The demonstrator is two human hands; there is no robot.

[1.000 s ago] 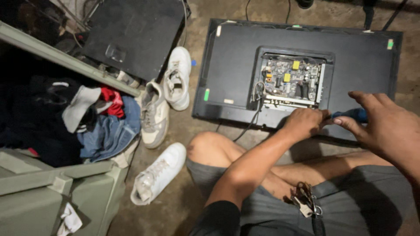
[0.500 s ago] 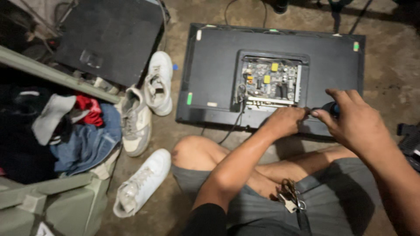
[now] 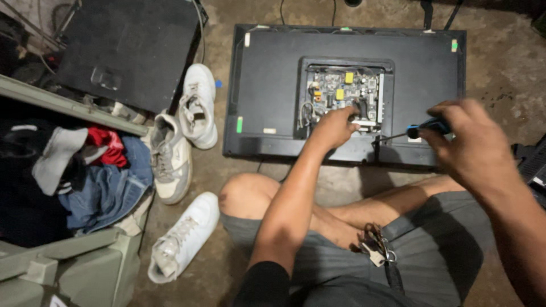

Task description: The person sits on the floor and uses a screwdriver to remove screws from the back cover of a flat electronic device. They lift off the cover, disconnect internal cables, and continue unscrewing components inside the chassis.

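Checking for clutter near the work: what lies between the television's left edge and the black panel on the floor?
In the head view, two white sneakers lie on the concrete floor between the television and the black panel.

The left hand [image 3: 334, 128] has moved up from the lower edge of the flat screen's back panel [image 3: 273, 79] onto the exposed circuit board [image 3: 341, 94]; a second ago it lay against the right hand near that edge, and now its fingertips touch the board's lower right part. The right hand [image 3: 469, 142] has drawn away to the right, so the two hands are apart. The screwdriver [image 3: 412, 132], earlier mostly covered by the hands, now shows its blue and black handle and thin shaft, pointing left toward the board. The camera has shifted, so the white shoes [image 3: 196, 105] sit nearer the middle
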